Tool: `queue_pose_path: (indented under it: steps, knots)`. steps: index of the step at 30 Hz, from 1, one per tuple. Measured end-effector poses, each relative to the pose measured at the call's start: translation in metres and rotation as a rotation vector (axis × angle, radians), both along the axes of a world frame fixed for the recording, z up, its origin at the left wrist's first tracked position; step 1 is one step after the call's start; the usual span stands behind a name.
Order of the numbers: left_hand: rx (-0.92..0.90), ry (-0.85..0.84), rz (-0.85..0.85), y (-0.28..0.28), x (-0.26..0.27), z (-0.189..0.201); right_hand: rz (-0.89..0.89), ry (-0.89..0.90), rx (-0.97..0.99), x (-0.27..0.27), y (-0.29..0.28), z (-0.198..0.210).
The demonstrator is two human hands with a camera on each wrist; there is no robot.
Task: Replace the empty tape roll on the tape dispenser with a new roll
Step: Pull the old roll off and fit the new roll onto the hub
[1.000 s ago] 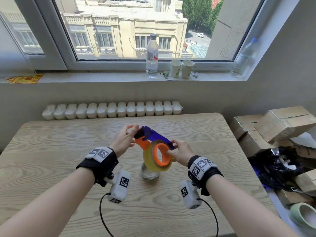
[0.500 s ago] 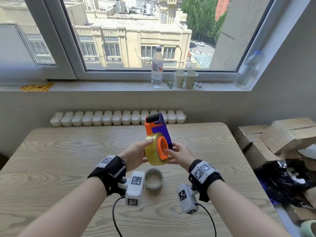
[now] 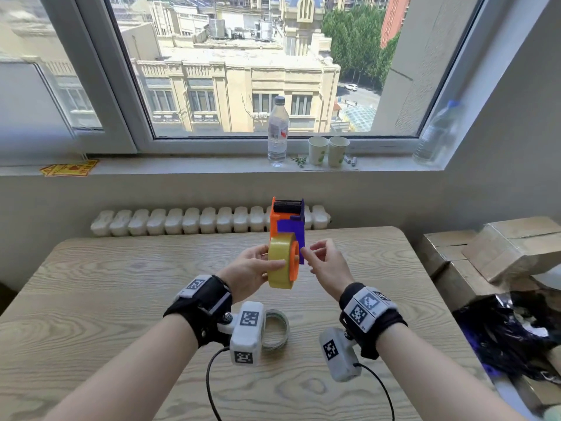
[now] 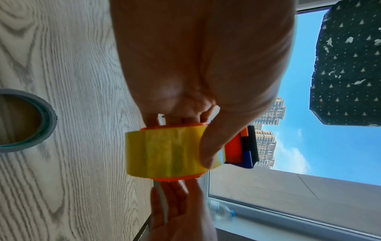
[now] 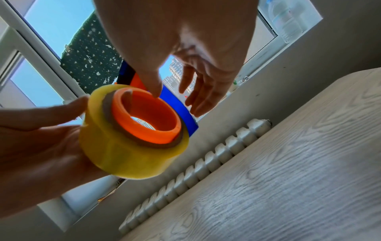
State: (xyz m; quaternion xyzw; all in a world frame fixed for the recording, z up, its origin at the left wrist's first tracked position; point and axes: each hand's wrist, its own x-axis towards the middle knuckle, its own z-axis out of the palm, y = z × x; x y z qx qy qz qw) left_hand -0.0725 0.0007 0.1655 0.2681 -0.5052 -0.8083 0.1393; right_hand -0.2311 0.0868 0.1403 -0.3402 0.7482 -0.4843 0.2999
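An orange and blue tape dispenser [image 3: 290,229] stands upright in the air above the wooden table [image 3: 121,284]. A full yellow tape roll [image 3: 279,262] sits on its orange hub [image 5: 148,117]. My left hand [image 3: 252,268] grips the roll [image 4: 164,151] from the left, thumb across its outer face. My right hand [image 3: 318,256] hovers at the blue side plate [image 5: 175,101] with fingers spread and relaxed; its thumb tip touches the hub's rim. The empty roll [image 3: 274,329], a thin ring, lies flat on the table below my left wrist, its rim [image 4: 47,117] showing in the left wrist view.
A row of white ribbed pieces [image 3: 197,220] lines the table's far edge. On the window sill stand a water bottle [image 3: 277,132], two paper cups [image 3: 328,150] and another bottle [image 3: 437,135]. Cardboard boxes [image 3: 501,247] and black bags [image 3: 510,329] crowd the floor to the right.
The dispenser rose and tipped upright, roller end up. My left hand moved from its top end onto the yellow roll. My right hand's hold on the side has loosened.
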Motion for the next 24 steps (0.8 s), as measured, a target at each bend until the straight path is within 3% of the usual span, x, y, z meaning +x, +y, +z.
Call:
queue_pose_path:
  steps: [8,17,24]
  knots:
    - [-0.040,-0.014,-0.005,0.005,-0.008,0.001,0.228,-0.357,-0.066,0.011,-0.001,0.024]
    - [-0.030,-0.042,0.085,0.001,-0.011,0.000,0.438,-0.473,-0.129,0.007,0.007,0.025]
    - [-0.055,-0.017,0.012,0.001,-0.004,-0.002,0.359,-0.498,-0.087,0.008,0.006,0.026]
